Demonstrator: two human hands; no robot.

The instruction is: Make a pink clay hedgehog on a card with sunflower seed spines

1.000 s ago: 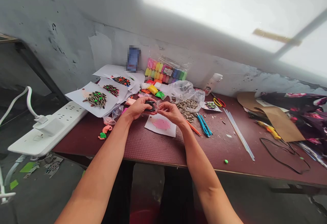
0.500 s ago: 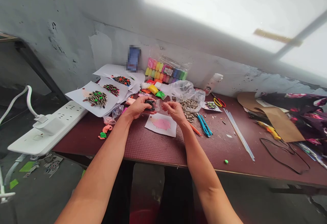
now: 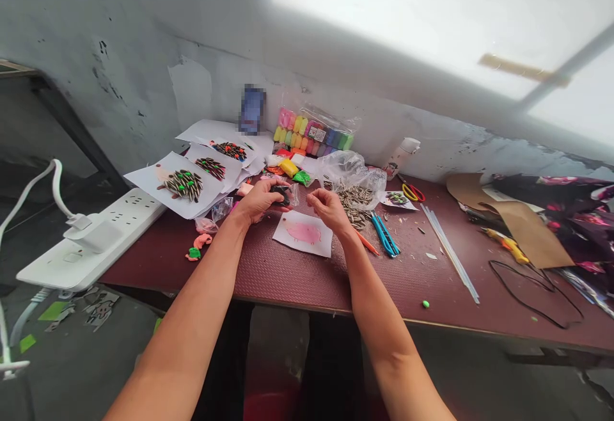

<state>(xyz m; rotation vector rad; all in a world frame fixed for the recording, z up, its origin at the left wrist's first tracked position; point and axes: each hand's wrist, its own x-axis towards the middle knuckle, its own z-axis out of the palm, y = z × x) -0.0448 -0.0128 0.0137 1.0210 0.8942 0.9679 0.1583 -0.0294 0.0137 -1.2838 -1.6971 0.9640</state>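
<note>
My left hand (image 3: 259,199) is closed on a small clear packet of black clay (image 3: 283,194), its plastic edge sticking out to the right. A short gap separates the packet from my right hand (image 3: 327,207), whose fingertips are pinched together; whatever they hold, if anything, is too small to make out. Below both hands lies a white paper (image 3: 320,251) with a pink clay shape (image 3: 302,229) on it. Striped sunflower seeds (image 3: 357,200) are heaped beside my right hand, partly in a clear plastic bag (image 3: 343,165).
Seed-covered paper pictures (image 3: 185,185) and a power strip (image 3: 96,242) are at left. Colored clay packs (image 3: 311,133) lean by the wall. Right of my hand are a teal cutter (image 3: 384,235), an orange pen (image 3: 367,242), scissors (image 3: 411,192), glue sticks (image 3: 451,254) and a yellow glue gun (image 3: 508,245).
My right hand has come away from the packet's clear plastic, which it was touching or close to before. My left hand keeps the packet in nearly the same place.
</note>
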